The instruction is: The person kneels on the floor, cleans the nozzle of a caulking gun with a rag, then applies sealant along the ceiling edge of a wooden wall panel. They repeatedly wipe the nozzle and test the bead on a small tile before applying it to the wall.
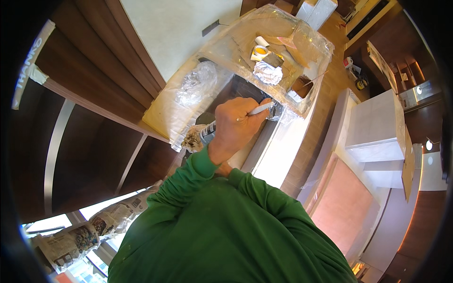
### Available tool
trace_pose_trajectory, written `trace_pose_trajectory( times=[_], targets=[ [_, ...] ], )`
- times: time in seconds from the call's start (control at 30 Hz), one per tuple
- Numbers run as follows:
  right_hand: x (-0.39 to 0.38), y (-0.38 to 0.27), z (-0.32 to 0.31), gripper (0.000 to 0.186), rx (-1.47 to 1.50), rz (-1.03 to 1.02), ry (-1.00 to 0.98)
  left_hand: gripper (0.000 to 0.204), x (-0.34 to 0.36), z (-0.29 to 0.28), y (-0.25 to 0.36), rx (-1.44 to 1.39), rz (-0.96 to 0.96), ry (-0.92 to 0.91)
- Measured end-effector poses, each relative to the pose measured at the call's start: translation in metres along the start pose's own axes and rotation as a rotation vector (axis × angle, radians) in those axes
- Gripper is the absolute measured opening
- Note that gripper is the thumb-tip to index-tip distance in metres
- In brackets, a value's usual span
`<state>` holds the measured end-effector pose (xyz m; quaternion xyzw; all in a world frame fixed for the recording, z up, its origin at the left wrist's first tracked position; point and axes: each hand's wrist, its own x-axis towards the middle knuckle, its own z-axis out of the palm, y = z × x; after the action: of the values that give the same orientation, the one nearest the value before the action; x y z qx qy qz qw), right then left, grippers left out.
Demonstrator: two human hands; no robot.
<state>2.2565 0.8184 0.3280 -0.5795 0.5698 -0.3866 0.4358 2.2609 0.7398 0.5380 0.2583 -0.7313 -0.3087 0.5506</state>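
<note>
My left hand (pixel 237 126) is closed in a fist over a dark-topped surface, gripping a slim pale handle (pixel 260 109) that points to the right. The handle's far end meets something dark and shiny, and its kind is unclear. Beyond the left wrist shows a printed, bottle-like cylinder (pixel 208 132), beside a crumpled brown-stained rag (pixel 192 139). My right hand (pixel 223 170) passes beneath the left wrist. Its fingers are hidden, so whether it holds the cylinder or rag does not show.
Clear plastic sheeting (pixel 196 82) covers the left ledge. On the wrapped surface ahead sit a yellow-filled cup (pixel 260 51) and a crumpled white cloth (pixel 268 73). Brown curtains (pixel 101 47) hang at left; a white cabinet (pixel 375 125) stands at right.
</note>
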Motion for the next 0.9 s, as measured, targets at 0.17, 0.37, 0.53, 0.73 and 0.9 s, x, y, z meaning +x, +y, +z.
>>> trace_pose_trajectory(
  times=[0.17, 0.37, 0.53, 0.73, 0.9],
  targets=[
    [0.001, 0.000, 0.003, 0.032, -0.007, -0.032, 0.035, 0.034, -0.003, 0.002, -0.004, -0.005, -0.072, -0.002],
    [0.004, 0.010, 0.009, 0.032, -0.104, -0.054, 0.066, 0.034, -0.005, 0.005, -0.004, -0.020, -0.071, -0.003],
    [0.002, 0.018, 0.013, 0.032, -0.046, -0.049, 0.107, 0.032, -0.006, 0.008, -0.001, -0.026, -0.060, -0.012],
    [0.006, 0.027, 0.020, 0.032, -0.025, -0.027, 0.165, 0.031, -0.007, 0.011, -0.001, -0.004, -0.091, -0.032],
    [0.008, 0.034, 0.022, 0.034, -0.020, -0.014, 0.142, 0.030, -0.009, 0.014, -0.004, -0.016, -0.118, -0.059]
  ],
)
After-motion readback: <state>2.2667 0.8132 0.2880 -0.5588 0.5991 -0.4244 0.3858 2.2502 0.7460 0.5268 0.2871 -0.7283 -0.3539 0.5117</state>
